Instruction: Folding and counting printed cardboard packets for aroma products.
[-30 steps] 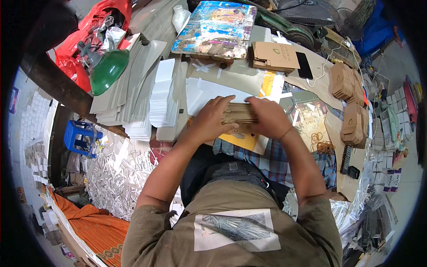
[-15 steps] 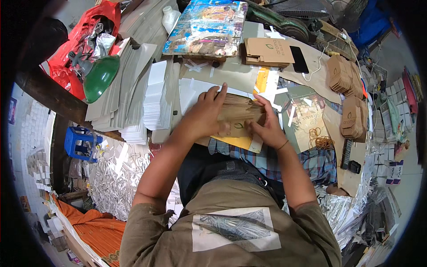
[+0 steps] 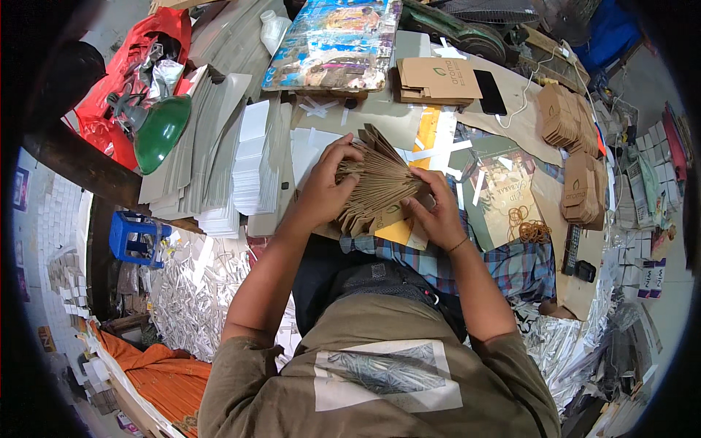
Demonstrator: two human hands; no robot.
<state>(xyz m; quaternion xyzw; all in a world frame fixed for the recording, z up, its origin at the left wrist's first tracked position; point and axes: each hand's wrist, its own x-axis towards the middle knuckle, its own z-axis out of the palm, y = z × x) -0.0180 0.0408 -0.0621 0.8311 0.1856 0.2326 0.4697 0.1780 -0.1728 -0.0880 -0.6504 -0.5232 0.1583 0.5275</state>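
Observation:
A stack of folded brown kraft-paper packets (image 3: 377, 184) is fanned out between my hands, its many edges spread like a wheel. My left hand (image 3: 330, 184) is closed round the fan's left side, thumb toward me and fingers on the far side. At the fan's right end, my right hand (image 3: 438, 213) pinches the stack between thumb and fingers. A green leaf print shows on the packet nearest me. Under the fan lie a yellow sheet (image 3: 395, 231) and a checked cloth (image 3: 431, 263).
Brown packets (image 3: 438, 79) lie beyond my hands, beside a black phone (image 3: 489, 93). More bundled packets (image 3: 581, 191) stand at the right, near rubber bands (image 3: 531, 228). White card strips (image 3: 252, 171) and grey board sheets (image 3: 197, 146) are piled at the left, by a green lamp shade (image 3: 162, 133).
The packets have gone from a compact stack to a wide fan. My left hand has shifted and curled round their left side, while my right hand stays at the right end.

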